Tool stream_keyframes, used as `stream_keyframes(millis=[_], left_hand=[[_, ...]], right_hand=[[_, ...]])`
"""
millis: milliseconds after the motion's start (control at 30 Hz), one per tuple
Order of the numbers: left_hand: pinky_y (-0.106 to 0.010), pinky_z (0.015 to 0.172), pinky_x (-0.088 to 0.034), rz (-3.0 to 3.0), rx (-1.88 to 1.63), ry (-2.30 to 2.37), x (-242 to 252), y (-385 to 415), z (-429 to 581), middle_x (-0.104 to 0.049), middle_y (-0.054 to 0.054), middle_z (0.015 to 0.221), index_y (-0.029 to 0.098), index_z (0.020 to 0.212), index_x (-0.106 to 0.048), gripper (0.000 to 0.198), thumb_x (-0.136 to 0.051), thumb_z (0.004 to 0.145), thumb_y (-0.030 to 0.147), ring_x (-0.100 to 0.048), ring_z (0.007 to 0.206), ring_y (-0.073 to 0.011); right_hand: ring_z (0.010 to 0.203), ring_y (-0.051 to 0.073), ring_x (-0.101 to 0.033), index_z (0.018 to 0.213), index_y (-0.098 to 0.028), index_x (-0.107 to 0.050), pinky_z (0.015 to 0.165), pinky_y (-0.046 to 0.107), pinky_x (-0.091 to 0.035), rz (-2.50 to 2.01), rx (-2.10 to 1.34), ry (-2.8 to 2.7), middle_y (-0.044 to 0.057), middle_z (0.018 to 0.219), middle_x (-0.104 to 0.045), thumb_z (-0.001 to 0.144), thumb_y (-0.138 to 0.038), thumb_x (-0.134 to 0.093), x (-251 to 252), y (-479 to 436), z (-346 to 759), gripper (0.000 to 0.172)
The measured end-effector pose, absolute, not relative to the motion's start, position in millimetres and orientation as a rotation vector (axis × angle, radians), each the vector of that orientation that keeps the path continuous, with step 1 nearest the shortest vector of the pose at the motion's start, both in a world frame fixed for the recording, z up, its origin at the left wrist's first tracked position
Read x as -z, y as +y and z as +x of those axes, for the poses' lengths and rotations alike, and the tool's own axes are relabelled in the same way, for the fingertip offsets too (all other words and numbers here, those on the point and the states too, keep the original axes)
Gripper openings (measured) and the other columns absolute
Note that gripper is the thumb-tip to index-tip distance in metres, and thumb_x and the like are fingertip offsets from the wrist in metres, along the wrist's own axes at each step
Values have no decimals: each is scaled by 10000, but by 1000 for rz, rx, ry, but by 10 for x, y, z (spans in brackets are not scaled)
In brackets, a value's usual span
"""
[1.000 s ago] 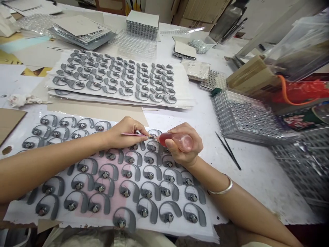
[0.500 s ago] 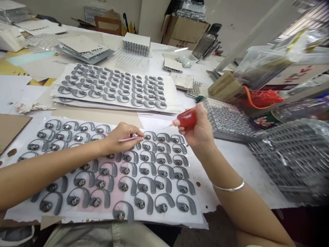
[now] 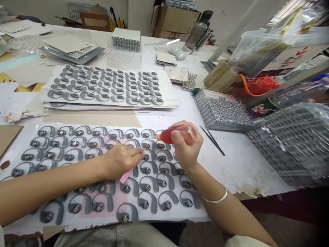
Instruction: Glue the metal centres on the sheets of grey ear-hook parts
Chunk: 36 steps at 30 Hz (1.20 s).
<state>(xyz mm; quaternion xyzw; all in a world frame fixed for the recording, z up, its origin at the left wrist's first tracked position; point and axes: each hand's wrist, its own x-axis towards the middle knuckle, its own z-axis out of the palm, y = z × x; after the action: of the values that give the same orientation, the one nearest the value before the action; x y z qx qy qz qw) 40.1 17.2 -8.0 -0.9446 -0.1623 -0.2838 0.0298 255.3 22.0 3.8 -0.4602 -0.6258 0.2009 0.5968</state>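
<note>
Rows of grey hook-shaped earphone parts [image 3: 147, 168], each with a round metal piece and fine wires, lie on a white sheet [image 3: 177, 214]. My left hand [image 3: 120, 160] rests low over the middle rows, its fingers pinched on slim pink tweezers [image 3: 126, 175]. Their tip is at one part's round metal piece. My right hand [image 3: 189, 147] is wrapped round a soft squeeze bottle [image 3: 167, 136] of red liquid. The bottle lies almost level, its thin nozzle pointing left above the upper rows, close to my left fingertips. Both forearms hide some parts.
Behind lies a second stack of sheets [image 3: 169, 103] with more grey parts. Dark tweezers [image 3: 212, 140] lie to the right, beside stacked clear trays [image 3: 223, 113]. A cardboard box [image 3: 222, 77], a plastic bin [image 3: 259, 55] and a wire-like rack [image 3: 290, 140] crowd the right side.
My right hand has moved down and left with the squeeze bottle, uncovering the dark tweezers. My left hand has come lower with the pink tweezers, to a part nearer me. The view has shifted slightly.
</note>
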Motion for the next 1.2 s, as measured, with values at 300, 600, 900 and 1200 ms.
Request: stream_keyframes(millis=[300, 600, 900, 1200], left_hand=[[-261, 424, -532, -2843, 700, -409, 98, 117, 455, -700, -133, 793, 65, 819, -629, 177, -462, 837, 11, -613, 506, -150], [-280, 389, -512, -2799, 639, -357, 122, 95, 450, -702, -189, 909, 56, 813, -650, 180, -472, 814, 26, -605, 493, -160], [-281, 367, -499, -2789, 638, -364, 146, 74, 462, -705, -185, 910, 37, 840, -660, 187, -475, 814, 21, -592, 475, -152], [-284, 363, -499, -2807, 629, -366, 125, 74, 447, -705, -185, 918, 43, 830, -663, 215, -451, 819, 17, -602, 486, -161]], right_hand=[[600, 145, -570, 823, -195, -603, 557, 308, -474, -1006, -426, -1548, 7, 711, -607, 756, -317, -680, 6, 183, 2527, 159], [602, 148, -575, 837, -185, -612, 573, 319, -474, -984, -469, -1606, 15, 724, -603, 757, -271, -676, 68, 193, 2512, 134], [623, 141, -575, 830, -184, -607, 573, 305, -466, -991, -466, -1654, 14, 729, -605, 771, -269, -673, 42, 187, 2478, 122], [613, 146, -587, 859, -184, -603, 558, 312, -481, -998, -433, -1664, 18, 741, -609, 766, -261, -680, 74, 191, 2483, 143]])
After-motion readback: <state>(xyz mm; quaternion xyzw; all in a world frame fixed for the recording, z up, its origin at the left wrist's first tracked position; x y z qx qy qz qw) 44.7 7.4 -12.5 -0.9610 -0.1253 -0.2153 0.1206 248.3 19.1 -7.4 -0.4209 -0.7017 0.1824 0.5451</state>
